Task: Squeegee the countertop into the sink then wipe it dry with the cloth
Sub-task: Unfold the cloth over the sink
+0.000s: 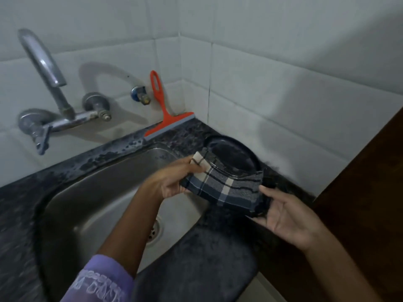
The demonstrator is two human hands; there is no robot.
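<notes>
Plaid cloth [226, 188] hangs over the dark countertop [196, 258], just right of the steel sink [104, 192]. Left hand [174, 179] pinches one end; right hand [287, 216], palm spread, supports the other. An orange squeegee [165, 120] leans on the back wall.

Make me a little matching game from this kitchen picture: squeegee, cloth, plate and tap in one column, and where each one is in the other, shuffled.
Column 1
1. squeegee
2. cloth
3. plate
4. tap

Column 2
A. fixed to the tiled wall above the sink
B. leaning on the tiled wall, blade on the countertop
C. lying on the countertop near the corner, beside the sink
D. gripped by the left hand

Pairs: 1-B, 2-D, 3-C, 4-A
</notes>
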